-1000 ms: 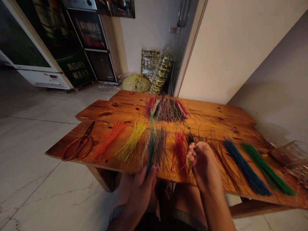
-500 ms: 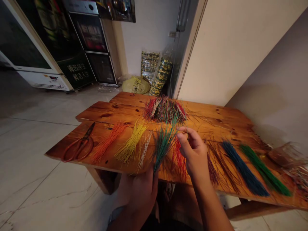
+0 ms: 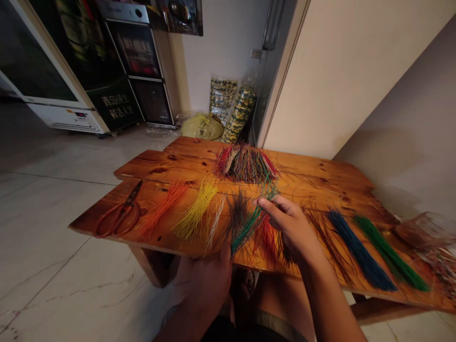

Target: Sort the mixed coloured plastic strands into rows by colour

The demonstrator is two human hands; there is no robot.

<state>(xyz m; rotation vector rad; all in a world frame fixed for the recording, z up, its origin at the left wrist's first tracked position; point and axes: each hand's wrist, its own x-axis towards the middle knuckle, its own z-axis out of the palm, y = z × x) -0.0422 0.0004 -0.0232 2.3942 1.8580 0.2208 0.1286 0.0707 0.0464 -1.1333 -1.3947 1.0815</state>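
A loose bunch of thin green and dark strands (image 3: 249, 228) slants up across the middle of the view, its lower end pinched in the left hand (image 3: 204, 280) at the near edge of the wooden surface (image 3: 313, 178). The fingers of that hand are closed around the bunch. The right hand (image 3: 290, 225) hovers over the upper part of the strands, with its index finger stretched out and the other fingers loosely curled; whether it is pinching any strands is hard to tell. The strands look very light and thin but springy, likely to splay and tangle, and they would probably be slippery in a loose grip, so they seem best held in a tight pinch near one end, where they gather. Just beside the hands lie a brownish-grey tuft (image 3: 238, 211) and a fan of red strands (image 3: 266, 240). Further left are a thin white group (image 3: 215, 221), a yellow group (image 3: 195, 213) and an orange group (image 3: 162, 209), then a pair of scissors with reddish-brown looped handles (image 3: 119, 216). To the right lie sparse dark brown strands (image 3: 329, 247), a dense blue group (image 3: 359, 251) and a dense green group (image 3: 388, 254). A mixed multicoloured heap (image 3: 245, 164) sits toward the far side of the surface, and a crumpled clear plastic bag (image 3: 423, 232) lies at its right end.
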